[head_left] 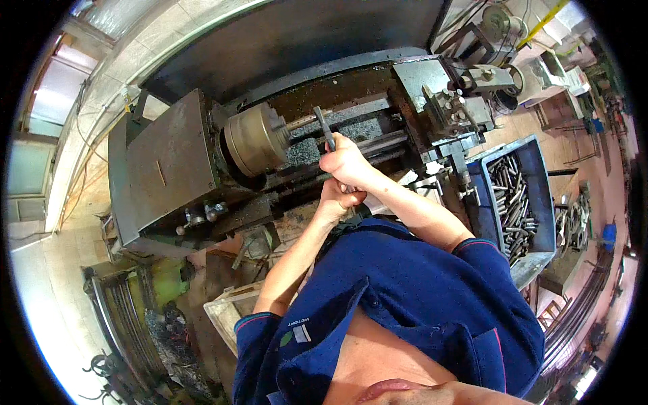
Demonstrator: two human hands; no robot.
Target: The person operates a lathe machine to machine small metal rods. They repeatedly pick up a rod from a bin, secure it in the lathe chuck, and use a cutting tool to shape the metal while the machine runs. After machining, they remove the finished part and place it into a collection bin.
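At the front edge of a lathe (162,152), the right hand (347,162) and left hand (339,199) clench their fingers around a slim metal tool (324,125) crossing a rod (301,123) near the chuck (253,140). Open room spans the bed (383,144) toward the tool post (453,106); a dark guard (297,40) closes the back, a blue bin (543,196) the right.

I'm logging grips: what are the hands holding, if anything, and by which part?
A slim, file-like metal tool: the right hand grips it behind its exposed far end; the left hand is curled just below, its hold too hidden to tell.
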